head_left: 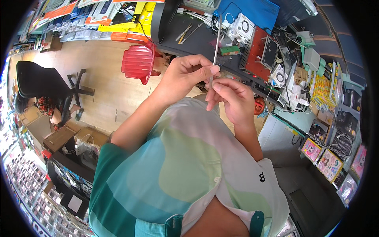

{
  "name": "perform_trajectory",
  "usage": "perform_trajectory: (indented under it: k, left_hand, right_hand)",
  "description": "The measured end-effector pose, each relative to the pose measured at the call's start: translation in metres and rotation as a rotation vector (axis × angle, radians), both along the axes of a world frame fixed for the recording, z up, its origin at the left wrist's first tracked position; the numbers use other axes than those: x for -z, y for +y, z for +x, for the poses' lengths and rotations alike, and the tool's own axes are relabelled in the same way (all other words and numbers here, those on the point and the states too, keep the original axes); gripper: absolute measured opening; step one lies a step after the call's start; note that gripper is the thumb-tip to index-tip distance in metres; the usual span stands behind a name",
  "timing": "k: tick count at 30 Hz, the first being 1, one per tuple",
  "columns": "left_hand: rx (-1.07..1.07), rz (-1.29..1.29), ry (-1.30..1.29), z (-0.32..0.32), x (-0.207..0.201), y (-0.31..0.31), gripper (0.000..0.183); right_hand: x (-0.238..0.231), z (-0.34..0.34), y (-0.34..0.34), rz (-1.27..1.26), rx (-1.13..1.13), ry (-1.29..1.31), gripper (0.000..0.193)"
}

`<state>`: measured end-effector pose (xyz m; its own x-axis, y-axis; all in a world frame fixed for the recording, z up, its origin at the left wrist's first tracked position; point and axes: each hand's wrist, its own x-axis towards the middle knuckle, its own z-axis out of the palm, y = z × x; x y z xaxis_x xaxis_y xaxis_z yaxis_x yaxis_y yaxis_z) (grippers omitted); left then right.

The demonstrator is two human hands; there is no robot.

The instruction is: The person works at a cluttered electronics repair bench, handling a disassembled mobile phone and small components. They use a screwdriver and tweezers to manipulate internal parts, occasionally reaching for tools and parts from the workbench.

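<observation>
In front of my chest my left hand [183, 77] is closed, thumb against fingers, around a long, thin, grey metal strip-like tool [218, 41]. The tool stands nearly upright, its far end reaching over the dark workbench [169, 41]. Lower down, my right hand [236, 100] pinches the near end of the same tool between thumb and fingers; its other fingers curl loosely. Exactly what kind of tool it is cannot be made out. Beyond the hands lie a small green block [230, 50] and a red tray-like case [254, 59] with a black phone-like device [269, 52] on it.
Tweezers and slim hand tools [183, 33] lie on the bench, near a white device [242, 28] and a blue mat [252, 12]. Cables and chargers crowd the right side. A red plastic stool [138, 62] and black office chair [43, 81] stand left, with another person [49, 106] beyond.
</observation>
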<state>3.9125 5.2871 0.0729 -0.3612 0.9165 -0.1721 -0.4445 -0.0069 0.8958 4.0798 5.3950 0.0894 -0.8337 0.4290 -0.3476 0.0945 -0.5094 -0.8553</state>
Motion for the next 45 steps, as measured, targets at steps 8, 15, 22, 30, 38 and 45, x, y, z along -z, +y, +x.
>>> perform_trajectory:
  k: [8,15,22,30,38,45]
  left_hand:
    - [-0.031,0.036,-0.015,-0.003,-0.009,-0.011,0.02]
    - [0.005,0.139,0.024,0.002,-0.012,-0.016,0.018]
    - [0.069,0.174,0.061,0.002,-0.016,-0.023,0.013]
    - [0.152,0.227,0.299,0.004,-0.02,-0.023,0.011]
    - [0.25,0.186,0.397,0.017,-0.014,-0.025,0.015]
    - [0.054,0.036,0.166,0.003,0.006,-0.038,0.024]
  right_hand:
    - [-0.007,-0.003,-0.009,0.015,-0.067,0.023,0.02]
    - [-0.011,0.004,-0.013,0.21,-0.098,0.093,0.015]
    - [-0.013,0.011,-0.01,0.393,-0.148,0.152,0.011]
    - [-0.029,0.012,0.028,0.622,-0.015,0.209,0.023]
    - [-0.036,-0.01,0.009,0.488,0.024,0.267,0.026]
    - [-0.017,0.007,0.014,1.034,-0.134,0.095,0.022]
